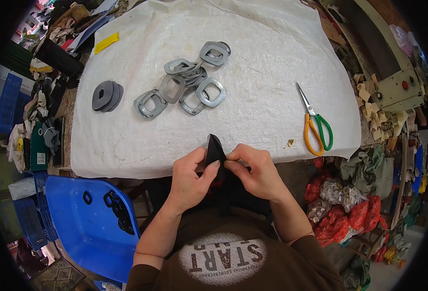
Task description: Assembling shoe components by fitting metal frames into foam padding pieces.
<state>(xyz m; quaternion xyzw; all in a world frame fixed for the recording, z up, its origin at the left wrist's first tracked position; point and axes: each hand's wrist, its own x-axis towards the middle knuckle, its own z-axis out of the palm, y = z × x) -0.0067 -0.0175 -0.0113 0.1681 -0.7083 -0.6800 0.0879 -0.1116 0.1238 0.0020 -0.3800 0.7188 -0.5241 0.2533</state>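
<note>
Just past the front edge of the table, my left hand [190, 178] grips a folded black piece of material [215, 151], its thumb pressed on the near face. The fingers of my right hand [254, 170] pinch the right edge of the same piece. Its upper end narrows to a rounded tip; the lower part is hidden by my hands. Beyond them lies a loose pile of grey metal buckle frames [212, 92], rounded squares with open middles. Further left is a small stack of dark grey flat pieces [105, 96] with a center hole.
Scissors [314, 121] with orange and green handles lie on the white woven sheet [267, 72] at right. A yellow packet [107, 42] is far left. A blue basin [83, 223] with several black rings [119, 208] stands lower left; red bags [342, 220] lie lower right.
</note>
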